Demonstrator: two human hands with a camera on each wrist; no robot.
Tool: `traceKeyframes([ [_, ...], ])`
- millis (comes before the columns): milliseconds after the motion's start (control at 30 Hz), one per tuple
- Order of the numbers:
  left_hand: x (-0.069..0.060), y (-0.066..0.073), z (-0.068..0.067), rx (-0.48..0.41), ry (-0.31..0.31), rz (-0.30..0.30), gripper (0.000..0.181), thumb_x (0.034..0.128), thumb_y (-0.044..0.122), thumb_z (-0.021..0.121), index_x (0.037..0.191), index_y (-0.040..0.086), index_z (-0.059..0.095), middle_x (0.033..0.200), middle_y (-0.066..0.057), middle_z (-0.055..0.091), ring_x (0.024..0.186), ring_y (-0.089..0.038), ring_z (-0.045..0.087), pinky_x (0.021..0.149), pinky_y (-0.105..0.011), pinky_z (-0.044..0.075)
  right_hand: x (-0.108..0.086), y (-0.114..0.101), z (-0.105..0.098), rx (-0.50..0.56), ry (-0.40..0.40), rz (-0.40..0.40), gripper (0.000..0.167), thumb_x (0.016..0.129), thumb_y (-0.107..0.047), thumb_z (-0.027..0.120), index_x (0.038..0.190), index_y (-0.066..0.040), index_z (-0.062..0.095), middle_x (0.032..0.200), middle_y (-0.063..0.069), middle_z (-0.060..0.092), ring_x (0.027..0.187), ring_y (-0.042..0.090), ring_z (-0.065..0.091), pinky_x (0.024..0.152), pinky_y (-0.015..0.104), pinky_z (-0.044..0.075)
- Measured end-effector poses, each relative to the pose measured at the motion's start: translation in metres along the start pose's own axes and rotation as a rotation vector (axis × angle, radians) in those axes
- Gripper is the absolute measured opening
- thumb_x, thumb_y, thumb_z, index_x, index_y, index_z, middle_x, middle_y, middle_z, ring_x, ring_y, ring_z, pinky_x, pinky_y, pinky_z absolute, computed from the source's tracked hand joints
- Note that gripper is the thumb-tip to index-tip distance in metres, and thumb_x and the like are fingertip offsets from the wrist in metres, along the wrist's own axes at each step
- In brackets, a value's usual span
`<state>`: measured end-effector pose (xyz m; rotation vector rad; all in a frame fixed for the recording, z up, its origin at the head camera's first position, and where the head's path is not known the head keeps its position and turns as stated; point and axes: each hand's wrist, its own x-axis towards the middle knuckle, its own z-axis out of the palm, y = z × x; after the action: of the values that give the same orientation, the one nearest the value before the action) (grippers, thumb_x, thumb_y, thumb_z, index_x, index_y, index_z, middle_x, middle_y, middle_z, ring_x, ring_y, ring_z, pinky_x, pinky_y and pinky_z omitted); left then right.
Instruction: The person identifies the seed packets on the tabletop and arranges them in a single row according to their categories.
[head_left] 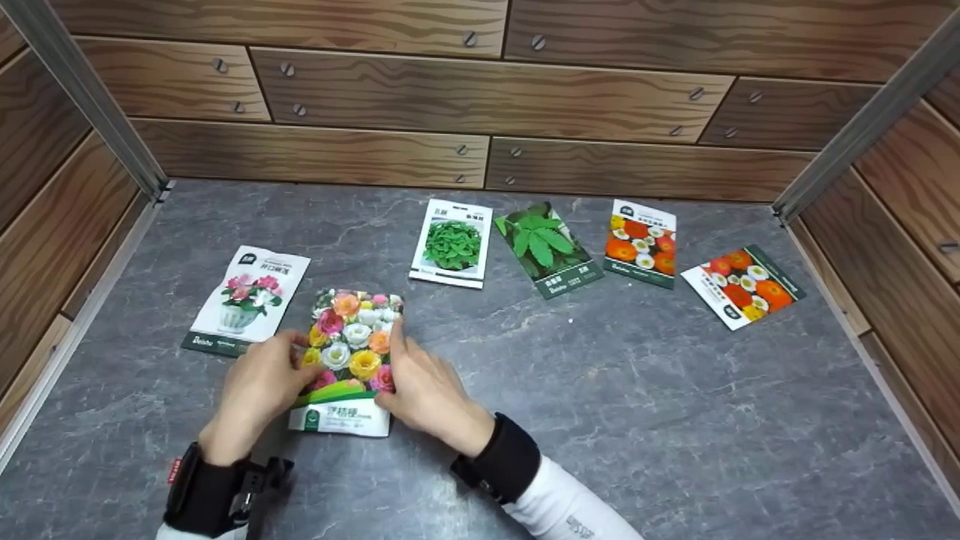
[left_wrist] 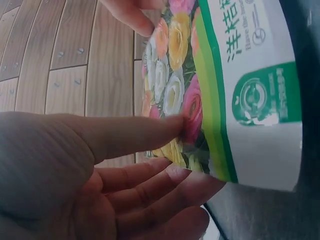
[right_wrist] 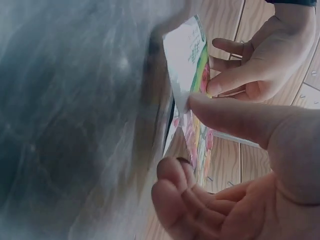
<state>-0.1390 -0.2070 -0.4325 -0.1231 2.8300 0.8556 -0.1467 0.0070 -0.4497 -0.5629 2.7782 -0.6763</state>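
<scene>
A seed packet [head_left: 351, 360] printed with many-coloured flowers lies between my two hands, its white and green label band toward me. My left hand [head_left: 259, 379] pinches its left edge; in the left wrist view the thumb [left_wrist: 150, 132] presses the flower print and the fingers go behind. At the right edge my right hand [head_left: 431, 386] holds the packet, thumb [right_wrist: 235, 112] on its face in the right wrist view, fingers curled by the far side. Just left lies a white packet [head_left: 251, 296] with a pink-flowered pot, partly covered by my left hand.
Toward the back lie a white packet with green leaves [head_left: 452, 244], a dark green leaf packet [head_left: 546, 247] and an orange-flower packet [head_left: 640, 244]. Another orange-flower packet [head_left: 744, 286] lies tilted at the right. Wood-patterned walls [head_left: 480, 90] enclose the grey marbled tabletop [head_left: 637, 405].
</scene>
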Motion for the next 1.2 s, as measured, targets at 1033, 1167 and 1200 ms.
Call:
traceKeyframes([
  [1033, 0.001, -0.001, 0.019, 0.222, -0.103, 0.161, 0.072, 0.089, 0.02, 0.083, 0.15, -0.003, 0.053, 0.15, -0.034, 0.053, 0.132, -0.055, 0.056, 0.106, -0.069, 0.05, -0.003, 0.007, 0.012, -0.319, -0.054, -0.164, 0.072, 0.093, -0.045, 0.078, 0.149, -0.007, 0.056, 0.139, 0.015, 0.058, 0.126, 0.028, 0.057, 0.091, 0.04, 0.063],
  [1167, 0.002, -0.004, 0.021, 0.192, -0.142, 0.221, 0.076, 0.09, 0.027, 0.083, 0.153, -0.002, 0.051, 0.162, -0.035, 0.04, 0.143, -0.056, 0.047, 0.114, -0.068, 0.045, -0.004, 0.009, 0.007, -0.318, -0.16, -0.143, 0.088, 0.094, -0.055, 0.074, 0.162, -0.01, 0.04, 0.164, 0.018, 0.043, 0.151, 0.031, 0.046, 0.115, 0.047, 0.054],
  [1200, 0.002, -0.004, 0.021, 0.186, -0.153, 0.228, 0.079, 0.0897, 0.03, 0.084, 0.153, -0.002, 0.05, 0.163, -0.035, 0.039, 0.144, -0.057, 0.046, 0.115, -0.068, 0.045, -0.005, 0.01, 0.007, -0.319, -0.18, -0.135, 0.09, 0.094, -0.056, 0.073, 0.163, -0.011, 0.038, 0.168, 0.018, 0.039, 0.155, 0.032, 0.042, 0.119, 0.048, 0.051],
])
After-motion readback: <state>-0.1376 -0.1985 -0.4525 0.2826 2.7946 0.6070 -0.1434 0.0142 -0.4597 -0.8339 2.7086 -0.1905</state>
